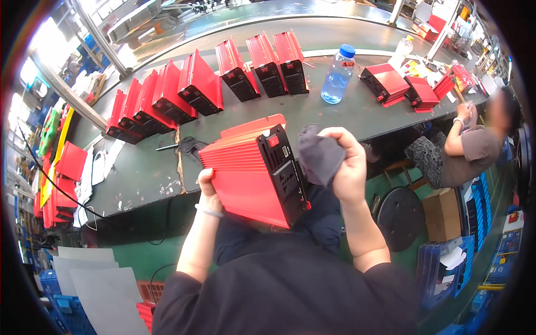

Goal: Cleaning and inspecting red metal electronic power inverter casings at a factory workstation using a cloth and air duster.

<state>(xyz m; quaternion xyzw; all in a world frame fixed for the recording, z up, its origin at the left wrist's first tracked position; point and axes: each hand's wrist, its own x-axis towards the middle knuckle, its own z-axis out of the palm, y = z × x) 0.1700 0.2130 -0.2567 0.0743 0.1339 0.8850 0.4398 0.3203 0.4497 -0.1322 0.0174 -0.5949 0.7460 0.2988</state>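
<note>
A red ribbed power inverter (240,178) with a black socket panel is held tilted over my lap, in front of the bench edge. My left hand (208,187) grips its left side, the thumb showing on the red casing and the other fingers hidden behind it. A dark grey cloth (319,155) is bunched in my right hand (350,164), fingers closed round it. The cloth is beside the inverter's black end panel; whether it touches the panel I cannot tell.
Several red inverters (201,84) stand in a row along the green bench (142,173). A blue-capped water bottle (338,75) stands to their right. Another person (474,139) sits at the bench on the right. A round black stool (399,218) and a cardboard box (443,215) are on the floor.
</note>
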